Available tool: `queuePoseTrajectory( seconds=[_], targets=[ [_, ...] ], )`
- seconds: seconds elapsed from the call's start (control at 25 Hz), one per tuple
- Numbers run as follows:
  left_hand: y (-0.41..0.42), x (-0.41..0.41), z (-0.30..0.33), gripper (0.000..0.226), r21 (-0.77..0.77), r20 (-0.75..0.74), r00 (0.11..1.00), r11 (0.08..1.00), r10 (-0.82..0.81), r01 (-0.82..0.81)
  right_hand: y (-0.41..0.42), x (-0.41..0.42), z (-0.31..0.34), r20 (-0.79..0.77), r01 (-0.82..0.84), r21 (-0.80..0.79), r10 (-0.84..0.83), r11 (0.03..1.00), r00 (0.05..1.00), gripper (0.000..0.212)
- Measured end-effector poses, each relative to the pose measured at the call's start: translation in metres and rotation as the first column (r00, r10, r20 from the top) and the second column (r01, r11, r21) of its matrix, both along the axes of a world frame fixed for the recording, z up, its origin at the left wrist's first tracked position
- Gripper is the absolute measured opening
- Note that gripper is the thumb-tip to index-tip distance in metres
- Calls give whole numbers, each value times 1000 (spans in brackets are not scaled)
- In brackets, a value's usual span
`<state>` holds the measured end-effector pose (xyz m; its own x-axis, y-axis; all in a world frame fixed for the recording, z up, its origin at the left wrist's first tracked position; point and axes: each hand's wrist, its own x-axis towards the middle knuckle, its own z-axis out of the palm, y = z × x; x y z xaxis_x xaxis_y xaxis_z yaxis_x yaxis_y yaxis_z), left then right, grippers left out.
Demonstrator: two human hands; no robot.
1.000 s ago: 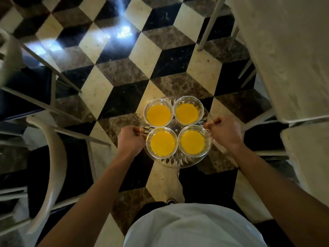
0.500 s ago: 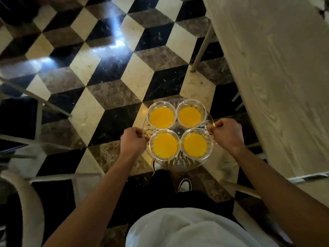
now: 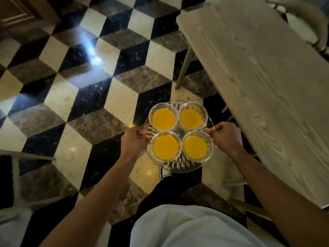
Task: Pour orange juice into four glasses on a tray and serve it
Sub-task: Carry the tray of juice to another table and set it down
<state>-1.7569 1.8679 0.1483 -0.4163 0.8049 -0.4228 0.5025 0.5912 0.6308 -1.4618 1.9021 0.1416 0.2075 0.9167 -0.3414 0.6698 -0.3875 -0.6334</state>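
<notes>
— What's different from a second ago?

— The surroundings, not the load; the pale wooden table (image 3: 263, 90) filled only the right edge of the view a second back, and now its long top runs down the whole right side, with its near corner just ahead of the tray; the chairs that crowded the left have mostly slid out of view, so the person has walked forward over the chequered floor (image 3: 71, 97).

— And the tray itself?

— The clear cut-glass tray (image 3: 179, 165) is held out in front of the body, above the floor and just left of the table's long edge; the four glasses (image 3: 179, 132) stand in the same two-by-two cluster at its middle, rims nearly touching, each filled with orange juice (image 3: 166, 147); no spill shows on the tray.

— The grip?

— Unchanged; the left hand (image 3: 134, 144) has its fingers curled round the tray's left handle, and the right hand (image 3: 226, 138) curls round the right handle the same way.

— So where does the task stand?

— Pouring looks finished; this is the carry, and I'd judge the table is the likely place to set the tray down; the liquid sits high, so it needs a level, slow swing to the right.
</notes>
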Motion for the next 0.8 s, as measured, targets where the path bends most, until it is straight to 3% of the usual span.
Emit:
queuePoseTrajectory(
  seconds=[0.48, 0.56, 0.8],
  targets=[
    [187, 18, 15, 6, 12, -45, 950, 951, -309, 309, 97, 11, 7, -13, 347, -25, -347, 938, 938, 23],
    [214, 32, 12, 9, -10, -45, 932, 933, -359, 359, 108, 23, 5, 6, 399, -13, -399, 917, 917, 29],
    [282, 88, 9, 21, -5, -76, 866, 868, -495, 496, 149, 72, 0, 15, 495, 0, -495, 869, 869, 18]
  ],
)
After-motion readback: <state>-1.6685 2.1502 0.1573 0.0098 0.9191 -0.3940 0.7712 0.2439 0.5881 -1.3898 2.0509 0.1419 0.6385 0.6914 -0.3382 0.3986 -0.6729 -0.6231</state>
